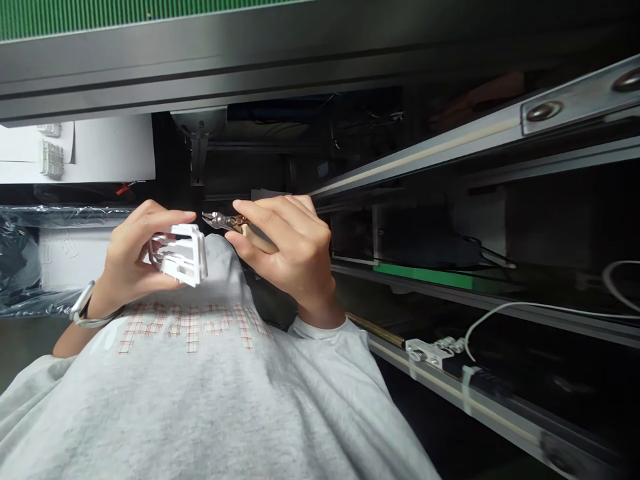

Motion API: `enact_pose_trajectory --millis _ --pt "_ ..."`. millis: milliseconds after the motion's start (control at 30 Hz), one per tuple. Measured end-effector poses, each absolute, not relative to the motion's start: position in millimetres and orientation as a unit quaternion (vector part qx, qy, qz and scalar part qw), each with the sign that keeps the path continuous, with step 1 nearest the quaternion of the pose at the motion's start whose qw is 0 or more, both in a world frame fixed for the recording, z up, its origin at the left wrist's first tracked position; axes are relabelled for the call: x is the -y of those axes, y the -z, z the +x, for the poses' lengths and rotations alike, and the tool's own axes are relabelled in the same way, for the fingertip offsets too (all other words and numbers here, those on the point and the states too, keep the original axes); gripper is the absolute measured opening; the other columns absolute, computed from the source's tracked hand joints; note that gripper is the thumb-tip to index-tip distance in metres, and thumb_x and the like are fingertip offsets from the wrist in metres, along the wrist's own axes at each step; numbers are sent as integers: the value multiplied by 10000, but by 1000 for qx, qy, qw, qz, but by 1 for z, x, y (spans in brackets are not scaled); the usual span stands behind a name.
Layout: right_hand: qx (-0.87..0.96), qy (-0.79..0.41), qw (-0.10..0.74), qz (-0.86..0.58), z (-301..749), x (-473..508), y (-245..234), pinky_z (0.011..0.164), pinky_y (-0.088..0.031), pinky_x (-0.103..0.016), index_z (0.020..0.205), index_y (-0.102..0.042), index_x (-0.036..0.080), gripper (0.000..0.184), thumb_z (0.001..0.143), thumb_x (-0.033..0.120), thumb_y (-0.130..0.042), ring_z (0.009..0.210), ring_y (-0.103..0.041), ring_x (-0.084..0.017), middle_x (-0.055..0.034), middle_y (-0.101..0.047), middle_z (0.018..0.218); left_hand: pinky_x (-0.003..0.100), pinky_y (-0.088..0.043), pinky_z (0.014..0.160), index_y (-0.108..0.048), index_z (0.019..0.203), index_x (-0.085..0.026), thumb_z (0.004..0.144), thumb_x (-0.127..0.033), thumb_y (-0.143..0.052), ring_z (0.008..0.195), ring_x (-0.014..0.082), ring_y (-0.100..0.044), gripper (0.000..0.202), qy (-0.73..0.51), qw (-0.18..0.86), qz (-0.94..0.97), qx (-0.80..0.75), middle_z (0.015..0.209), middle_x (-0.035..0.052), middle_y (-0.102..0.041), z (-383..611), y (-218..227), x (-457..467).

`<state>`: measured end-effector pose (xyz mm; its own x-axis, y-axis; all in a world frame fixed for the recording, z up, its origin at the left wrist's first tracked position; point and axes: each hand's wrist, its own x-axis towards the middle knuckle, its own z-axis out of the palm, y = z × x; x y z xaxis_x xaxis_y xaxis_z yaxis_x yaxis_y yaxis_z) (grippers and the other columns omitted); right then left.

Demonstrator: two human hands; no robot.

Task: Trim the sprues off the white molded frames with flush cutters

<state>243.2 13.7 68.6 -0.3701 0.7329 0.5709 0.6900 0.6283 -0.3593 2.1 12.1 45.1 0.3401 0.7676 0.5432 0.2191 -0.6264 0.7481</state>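
My left hand [134,257] is closed around a white moulded plastic part [181,253], held just above my grey sweatshirt. A watch band shows on that wrist. My right hand [290,250] grips small metal cutting pliers [227,223] by their handles. The pliers' jaws point left and sit right at the top right corner of the white part, touching or nearly so. Whether the jaws are biting the plastic I cannot tell. Both hands are held close to my chest at the middle left of the view.
A conveyor frame [450,150] with metal rails slants across the right side, with white cables [500,310] and a green strip [430,275] below. White sheets carrying small white parts [53,160] lie at the far left, above black plastic wrap [20,260].
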Motion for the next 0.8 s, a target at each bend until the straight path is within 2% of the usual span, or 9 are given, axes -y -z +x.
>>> enact_pose_trajectory --millis 200,400,600,800 --pt "813 -118 414 -392 244 -10 -75 796 -521 -326 1070 -742 148 366 1025 467 -569 824 -712 -167 -61 -776 904 264 -419 541 -670 1341 -290 788 -499 -866 709 154 -531 623 -475 394 710 -340 938 48 -619 6 -45 -7" --pt "809 -97 450 -366 241 -6 -77 747 -518 -320 1042 -748 177 346 1026 472 -568 733 -689 -145 -27 -763 836 244 -418 529 -675 1308 -281 807 -551 -832 709 155 -543 590 -475 408 710 -322 892 41 -614 8 -48 -8" --pt "820 -100 433 -361 241 -5 -79 751 -507 -319 1046 -755 184 340 1025 469 -571 717 -678 -137 -19 -754 820 191 -408 507 -679 1297 -269 808 -514 -844 673 115 -507 570 -481 418 702 -319 856 15 -552 9 -50 -7" --pt "834 -111 399 -366 241 -3 -84 767 -490 -334 1082 -760 193 354 1028 479 -559 745 -673 -146 -28 -751 845 181 -395 499 -682 1311 -275 788 -499 -865 659 102 -478 597 -485 426 695 -316 860 9 -536 7 -49 -6"
